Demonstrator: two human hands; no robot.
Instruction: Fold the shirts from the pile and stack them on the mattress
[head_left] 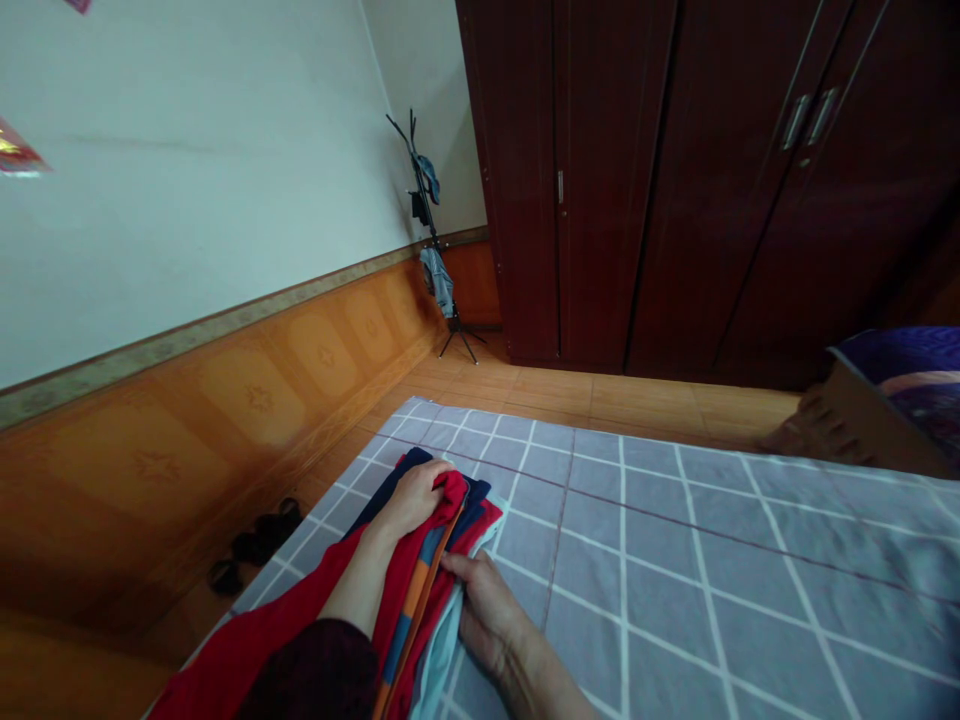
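A red garment (307, 600) with dark navy parts lies gathered lengthwise near the left edge of the bed. An orange and grey-blue striped band (412, 600) runs along it, and a pale blue cloth layer (435, 655) shows beneath its right side. My left hand (415, 497) is closed on the red fabric near the far end, its fingertips partly hidden by a bunched fold. Lower down on the right, my right hand (487, 610) pinches the garment's edge, thumb on top and fingers mostly hidden beside the layers.
A grey checked sheet (660, 570) covers the bed. Dark shoes (262, 535) sit on the floor at left. A coat stand (431, 220) with hanging items is in the corner beside a dark red wardrobe (600, 180). At right is a cardboard box (862, 425) with purple cloth.
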